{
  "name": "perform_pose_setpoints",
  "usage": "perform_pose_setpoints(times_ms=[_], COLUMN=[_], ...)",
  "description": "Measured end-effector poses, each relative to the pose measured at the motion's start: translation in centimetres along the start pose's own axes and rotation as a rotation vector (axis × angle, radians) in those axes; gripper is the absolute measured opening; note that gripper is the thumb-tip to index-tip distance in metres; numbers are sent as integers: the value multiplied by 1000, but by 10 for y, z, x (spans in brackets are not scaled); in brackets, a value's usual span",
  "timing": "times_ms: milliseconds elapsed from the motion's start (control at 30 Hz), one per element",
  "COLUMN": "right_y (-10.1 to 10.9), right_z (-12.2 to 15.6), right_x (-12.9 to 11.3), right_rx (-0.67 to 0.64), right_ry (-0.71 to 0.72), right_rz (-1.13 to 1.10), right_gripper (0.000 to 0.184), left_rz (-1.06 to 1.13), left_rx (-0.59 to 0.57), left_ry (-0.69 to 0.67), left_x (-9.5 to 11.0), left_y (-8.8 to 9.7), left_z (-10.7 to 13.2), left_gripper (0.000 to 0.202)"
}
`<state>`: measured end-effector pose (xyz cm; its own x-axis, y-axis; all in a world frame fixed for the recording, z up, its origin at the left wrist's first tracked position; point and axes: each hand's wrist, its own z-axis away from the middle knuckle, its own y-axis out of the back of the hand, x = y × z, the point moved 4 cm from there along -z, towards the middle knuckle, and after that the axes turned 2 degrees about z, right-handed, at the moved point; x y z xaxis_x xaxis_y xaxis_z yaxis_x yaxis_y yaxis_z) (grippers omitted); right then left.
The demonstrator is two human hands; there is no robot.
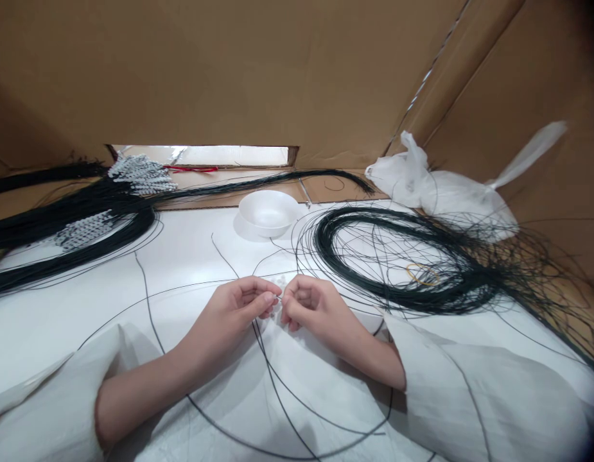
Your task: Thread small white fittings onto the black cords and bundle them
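My left hand (243, 305) is closed in a pinch, thumb against fingers, on a thin dark cord (265, 351). Strands of it run down from below the fingers and loop across the white surface. My right hand (313, 301) faces it, also closed, its fingertips nearly touching the left ones. A short bit of cord spans the small gap between them, with a tiny pale thing, perhaps a bead, at the left fingertips. Just beyond the fingers lie a few small pale bits (280, 280), partly hidden. A white bowl (269, 213) stands farther back.
A big coil of dark cord (332, 247) with a yellow band lies to the right. Dark bundles (79, 256) with black-and-white beaded-looking clusters (140, 174) lie at left. White plastic bags (470, 196) rest at the back right. Cardboard walls (229, 77) enclose the white table.
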<state>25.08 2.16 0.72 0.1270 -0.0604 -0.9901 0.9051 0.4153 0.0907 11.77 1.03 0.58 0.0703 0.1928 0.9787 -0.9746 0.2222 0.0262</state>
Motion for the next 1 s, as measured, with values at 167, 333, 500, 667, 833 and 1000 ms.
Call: perform_pose_setpoints(times_ms=[167,333,500,667,833,1000], right_y=[-1,0,0,0,-1,-3], right_z=[0,1,0,1,0,0], right_x=[0,1,1,2,2,0], right_rx=[-2,2,1,6,-11,-15], right_ry=[-4,-10,-13,-26,-28,-41], right_rz=[-9,-4,-7,-1,-9,-27], right_gripper=[7,6,7,7,6,12], left_rz=[0,-5,0,6,38,108], left_rx=[1,6,4,-24,-36,-60], left_ry=[17,15,19,6,1,18], left_x=[0,0,0,3,5,3], left_y=[0,0,0,-1,-2,-4], left_z=[1,0,0,0,0,0], left_gripper=[14,15,13,10,8,7])
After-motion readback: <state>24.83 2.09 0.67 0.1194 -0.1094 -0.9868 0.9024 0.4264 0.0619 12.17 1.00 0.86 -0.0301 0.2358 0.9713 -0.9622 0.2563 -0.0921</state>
